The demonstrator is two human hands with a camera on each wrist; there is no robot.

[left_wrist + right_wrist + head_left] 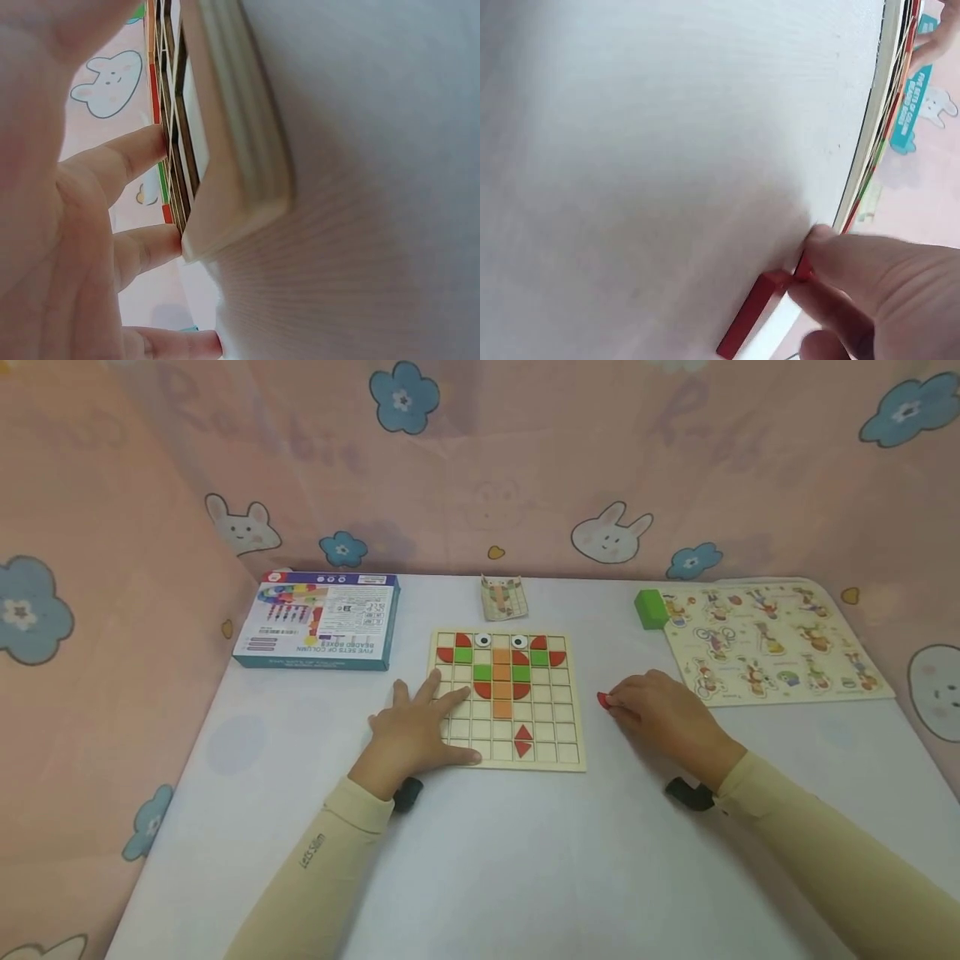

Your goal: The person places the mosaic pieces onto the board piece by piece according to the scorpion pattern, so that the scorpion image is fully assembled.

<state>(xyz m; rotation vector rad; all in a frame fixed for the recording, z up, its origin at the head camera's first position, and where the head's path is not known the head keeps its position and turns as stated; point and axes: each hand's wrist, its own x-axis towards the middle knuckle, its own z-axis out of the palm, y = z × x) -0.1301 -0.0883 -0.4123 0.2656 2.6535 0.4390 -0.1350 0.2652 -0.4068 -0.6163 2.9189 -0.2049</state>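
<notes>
A left hand (420, 731) rests flat, fingers spread, on the grid board's (506, 758) eight-o'clock corner while the right hand (660, 714) pinches a red piece (602, 699) on the white worktop (525, 860) at three o'clock.

Fingertips of the right hand (877, 296) pinch a flat red piece (751, 313) lying on the white tabletop (652, 150), while the wooden board's edge (877, 127) (with red and green pieces showing) runs just beside.
</notes>
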